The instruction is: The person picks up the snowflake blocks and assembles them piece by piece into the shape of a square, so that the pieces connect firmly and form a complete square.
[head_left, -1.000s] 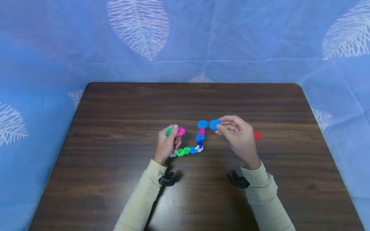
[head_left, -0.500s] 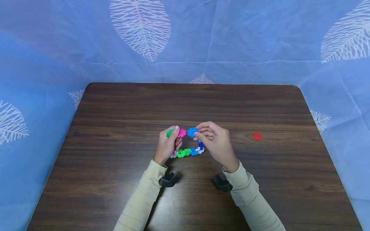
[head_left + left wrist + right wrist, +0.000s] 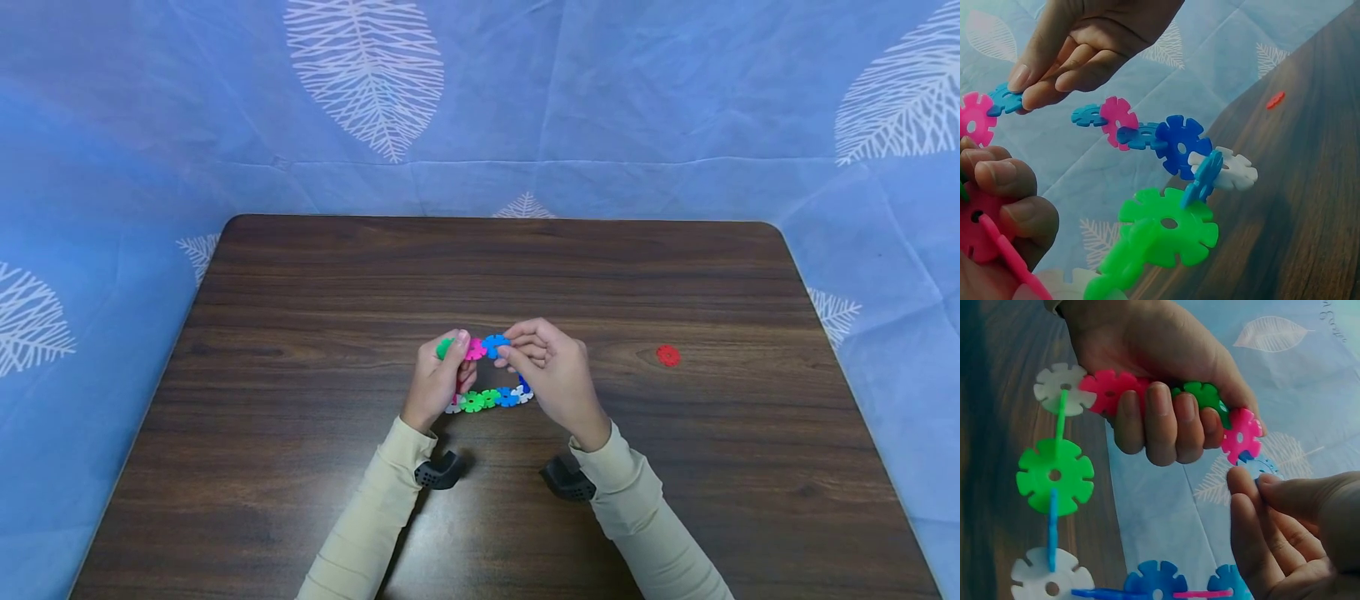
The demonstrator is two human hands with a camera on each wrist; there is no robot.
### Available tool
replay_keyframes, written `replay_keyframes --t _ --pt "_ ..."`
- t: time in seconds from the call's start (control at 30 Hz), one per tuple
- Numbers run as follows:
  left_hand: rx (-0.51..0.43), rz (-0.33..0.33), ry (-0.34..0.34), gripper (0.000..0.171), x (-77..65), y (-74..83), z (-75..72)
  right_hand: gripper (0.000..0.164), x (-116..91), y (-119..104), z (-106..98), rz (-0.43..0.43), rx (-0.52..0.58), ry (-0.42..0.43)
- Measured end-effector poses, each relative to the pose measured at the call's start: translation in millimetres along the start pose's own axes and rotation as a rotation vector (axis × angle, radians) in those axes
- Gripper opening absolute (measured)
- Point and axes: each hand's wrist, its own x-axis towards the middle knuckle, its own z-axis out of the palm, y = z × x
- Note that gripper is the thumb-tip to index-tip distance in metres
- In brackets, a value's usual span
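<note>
My left hand [image 3: 431, 387] grips a chain of slotted flower-shaped plastic discs, its fingers curled round pink and green ones in the right wrist view. A pink disc [image 3: 1241, 434] sticks out past the thumb. Between thumb and forefinger, my right hand [image 3: 558, 375] pinches a light blue disc [image 3: 1005, 99]. This disc's edge meets the pink disc's edge; how deep the slots sit I cannot tell. From the left hand the chain runs on through white, green [image 3: 1169, 225], blue and dark blue [image 3: 1183, 147] discs, bending to a blue end disc [image 3: 1087, 115]. The right hand partly hides it in the head view.
A loose red disc [image 3: 668, 356] lies on the dark wooden table [image 3: 750, 467], right of the right hand. Black wrist-worn devices sit on the left wrist [image 3: 440, 471] and right wrist [image 3: 567, 481]. Blue cloth with white leaf prints [image 3: 367, 75] surrounds the table's far side.
My right hand has moved left with the light blue disc, bringing it from beside the chain's far end to the pink disc. The left hand has barely moved and keeps its grip.
</note>
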Motion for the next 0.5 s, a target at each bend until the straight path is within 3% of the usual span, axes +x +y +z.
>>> replay_keyframes --t 0.23,0.5 --pt "-0.034 -0.023 -0.034 0.051 0.2 -0.9 -2.7 0.016 -1.5 5.5 4.8 -0.029 0.069 0.008" --pt "-0.048 -0.049 -0.057 0.047 -0.1 -2.5 -2.1 0.016 -1.1 9.1 5.1 -0.006 0.116 0.012"
